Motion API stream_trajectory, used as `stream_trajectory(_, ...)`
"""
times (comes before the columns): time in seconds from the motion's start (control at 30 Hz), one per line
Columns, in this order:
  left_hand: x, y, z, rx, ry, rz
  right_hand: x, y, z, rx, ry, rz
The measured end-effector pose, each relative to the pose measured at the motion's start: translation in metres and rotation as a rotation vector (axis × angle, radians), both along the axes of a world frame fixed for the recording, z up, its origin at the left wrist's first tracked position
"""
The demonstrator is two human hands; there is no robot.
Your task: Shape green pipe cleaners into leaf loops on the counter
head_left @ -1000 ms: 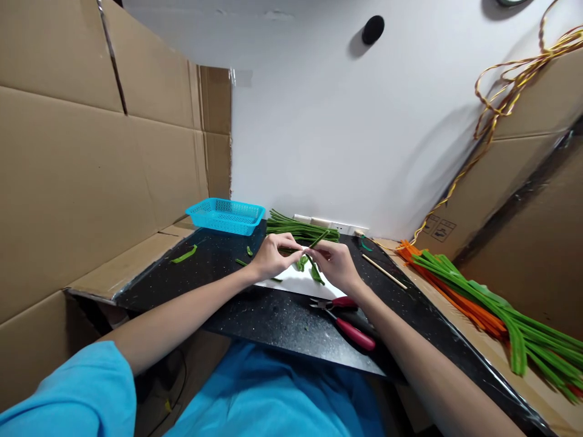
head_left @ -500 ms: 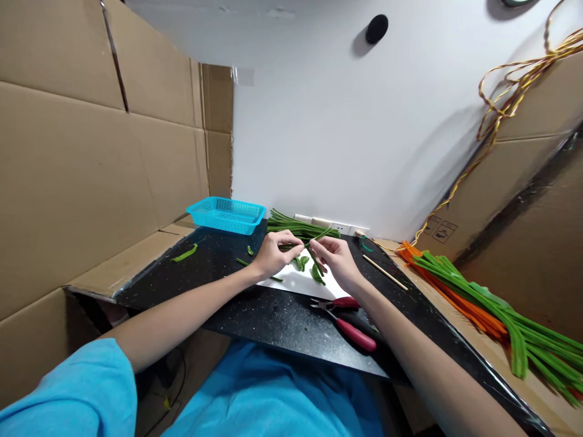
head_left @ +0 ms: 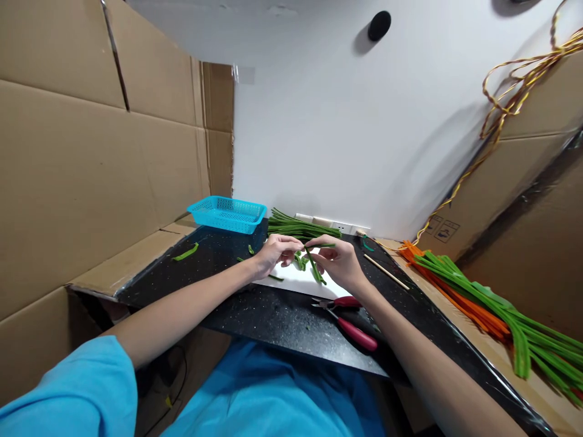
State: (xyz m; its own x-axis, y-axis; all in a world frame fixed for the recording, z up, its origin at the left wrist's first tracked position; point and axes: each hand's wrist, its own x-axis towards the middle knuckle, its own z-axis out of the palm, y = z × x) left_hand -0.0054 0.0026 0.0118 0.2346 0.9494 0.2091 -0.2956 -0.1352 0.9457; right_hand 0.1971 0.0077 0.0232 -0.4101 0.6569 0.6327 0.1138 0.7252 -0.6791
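Above a white sheet, my left hand and my right hand meet with fingertips pinched on a dark green pipe cleaner. One length of it hangs down toward the sheet, and another sticks out over my right fingers. Below the hands, a curled green piece lies on the sheet. Short green offcuts are near my left hand. Closer to me lie pliers with red handles, their jaws pointing left, near my right forearm.
Behind my hands lies a bundle of green pipe cleaners. A blue basket stands back left, and a green strip lies in front of it. On the right are a wooden stick, orange strips and green strips. Cardboard walls flank the black table.
My fingers have shifted on the green pipe cleaner; the upper length now lies flatter, pointing right over my right hand. My left fingers have curled lower. The view has shifted slightly.
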Motion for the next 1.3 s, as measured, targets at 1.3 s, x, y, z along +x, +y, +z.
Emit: stream_trajectory(1.3, 0.004, -0.011, 0.006, 0.117, 0.037, 0.069, -0.016, -0.009, 0.006, -0.459, 0.299, 0.161)
